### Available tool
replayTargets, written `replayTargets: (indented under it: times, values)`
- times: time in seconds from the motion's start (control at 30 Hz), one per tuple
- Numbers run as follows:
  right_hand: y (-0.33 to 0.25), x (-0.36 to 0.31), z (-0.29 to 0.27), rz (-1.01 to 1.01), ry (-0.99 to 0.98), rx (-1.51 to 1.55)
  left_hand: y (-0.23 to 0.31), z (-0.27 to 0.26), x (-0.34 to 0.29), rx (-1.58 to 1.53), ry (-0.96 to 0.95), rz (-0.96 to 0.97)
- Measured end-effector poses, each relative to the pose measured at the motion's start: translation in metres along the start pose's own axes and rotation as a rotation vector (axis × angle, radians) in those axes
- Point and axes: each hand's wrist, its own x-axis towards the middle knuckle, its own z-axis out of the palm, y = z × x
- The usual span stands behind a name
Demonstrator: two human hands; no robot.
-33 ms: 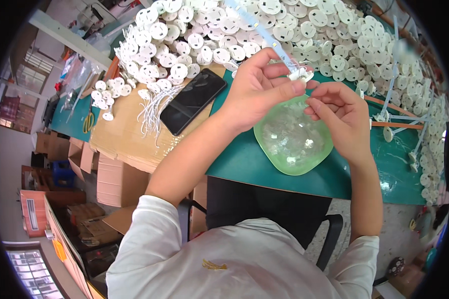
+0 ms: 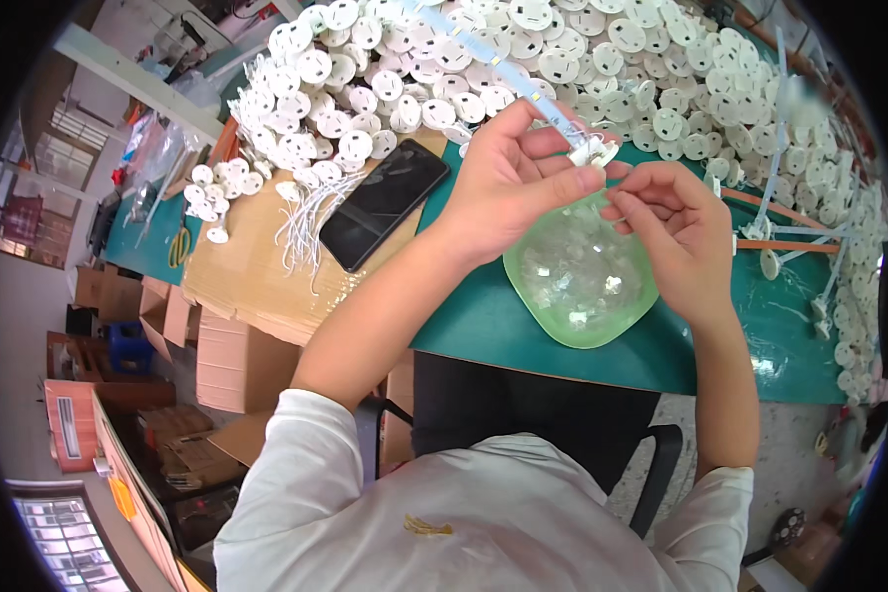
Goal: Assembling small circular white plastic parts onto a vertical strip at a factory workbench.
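My left hand (image 2: 513,183) is closed around the lower end of a pale LED strip (image 2: 508,74), which slants up to the left over the heap. At that end a white round cap (image 2: 594,152) with thin wires shows by my left thumb and fingers. My right hand (image 2: 673,222) is just right of the cap, thumb and index finger pinched together; whatever is between them is too small to make out. Below both hands sits a green bowl (image 2: 574,340) holding small clear, shiny pieces (image 2: 574,276).
A large heap of white round caps (image 2: 444,79) covers the far side of the green table (image 2: 464,326). To the left, a black phone (image 2: 385,204) and white wires (image 2: 301,227) lie on cardboard (image 2: 237,276). Scissors (image 2: 180,245) lie farther left. More strips (image 2: 775,168) stand at the right.
The LED strip's upper part has swung to the left, and the white cap has tilted slightly. Both hands keep nearly the same place and grip.
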Motion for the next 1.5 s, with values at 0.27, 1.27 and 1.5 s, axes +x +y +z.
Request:
replayTargets:
  times: [0.27,1.27,1.5]
  values:
    - [-0.006,-0.006,-0.007,-0.592,0.062,-0.346,-0.005,-0.004,-0.003,0.114,-0.144,0.093]
    - [-0.001,-0.005,0.003,-0.895,0.094,-0.427,-0.011,0.005,-0.012,-0.121,-0.040,0.069]
    - [0.001,-0.004,0.005,-0.905,0.088,-0.455,-0.011,0.002,-0.011,-0.050,-0.110,0.107]
